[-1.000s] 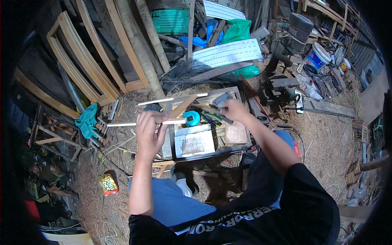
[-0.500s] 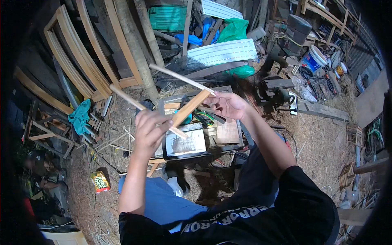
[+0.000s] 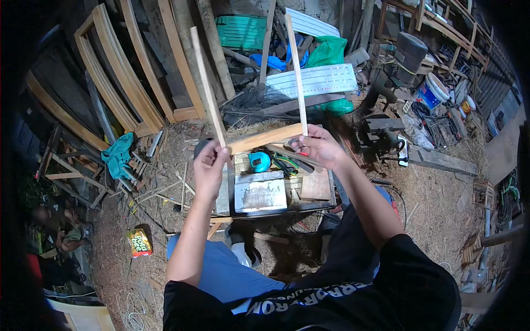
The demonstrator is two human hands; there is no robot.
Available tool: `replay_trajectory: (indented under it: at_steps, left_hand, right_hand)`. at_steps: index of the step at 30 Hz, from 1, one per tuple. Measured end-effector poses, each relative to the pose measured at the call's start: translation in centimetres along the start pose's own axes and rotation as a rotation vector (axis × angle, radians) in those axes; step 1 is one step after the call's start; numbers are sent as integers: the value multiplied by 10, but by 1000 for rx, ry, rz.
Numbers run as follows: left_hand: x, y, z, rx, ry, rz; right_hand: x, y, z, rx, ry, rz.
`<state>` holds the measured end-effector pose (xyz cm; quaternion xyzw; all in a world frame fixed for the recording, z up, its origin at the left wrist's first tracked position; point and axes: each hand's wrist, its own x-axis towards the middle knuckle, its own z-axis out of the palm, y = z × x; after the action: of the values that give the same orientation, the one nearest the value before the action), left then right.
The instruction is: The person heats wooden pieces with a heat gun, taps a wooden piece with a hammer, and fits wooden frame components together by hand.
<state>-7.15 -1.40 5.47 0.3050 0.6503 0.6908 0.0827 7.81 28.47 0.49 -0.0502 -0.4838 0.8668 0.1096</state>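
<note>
Left hand (image 3: 207, 171): thumb and fingers pinching the near end of the left slat (image 3: 207, 85), at its corner with a wider crosspiece (image 3: 268, 138). Right hand (image 3: 323, 148): pinching the near end of the right slat (image 3: 297, 74), where the crosspiece's other end meets it.

The three pieces make a U-shaped wooden frame, open side away from the person, held up between both hands over the far part of a low workbench (image 3: 222, 198). Crosspiece slants, right end higher in view.

On the bench, just below the crosspiece: teal tape measure (image 3: 259, 161); beside it, green-handled pliers (image 3: 284, 164). Nearer the person, a worn white board (image 3: 260, 191); right of that, a bare wooden block (image 3: 316, 185).

Ground: Pota Bee snack bag (image 3: 139, 243) left of the person's leg. Teal cloth (image 3: 117, 156) draped over scrap wood farther left. Wooden door or window frames (image 3: 120, 71) lean behind. Beyond bench: white ribbed panel (image 3: 317, 80), green plastic bag (image 3: 327, 51). Far right, a white-and-blue bucket (image 3: 432, 91). Another person (image 3: 69, 226) at far left, dim.
</note>
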Motion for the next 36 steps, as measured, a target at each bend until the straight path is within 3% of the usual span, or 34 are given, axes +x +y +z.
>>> replay_trajectory:
  at_steps: [3, 5, 11, 14, 19, 22, 27, 31, 36]
  left_hand:
    - [4, -14, -8, 65, -92, -35]
    - [5, -26, -8, 61, -41, -18]
    - [6, -30, -7, 145, -31, 69]
    - [7, -34, -11, 174, -46, 119]
    - [6, -33, -10, 219, -15, 165]
    - [5, -31, -13, 399, 5, 182]
    - [5, -38, -13, 553, 22, 375]
    - [8, -55, -15, 568, 37, 406]
    - [7, -51, -15, 612, 24, 457]
  right_hand:
    - [-1, 1, 3, -230, 62, -18]
    - [1, 3, -2, -476, 29, -88]
    - [0, 8, -1, -636, 132, -154]
    - [-1, 7, 3, -595, 137, -269]
    - [2, 11, -2, -576, 199, -270]
    - [3, 15, -6, -600, 160, -312]
    - [5, 18, -4, -730, 119, -442]
    - [7, 24, -5, -738, 135, -414]
    - [4, 27, -3, -523, 150, -335]
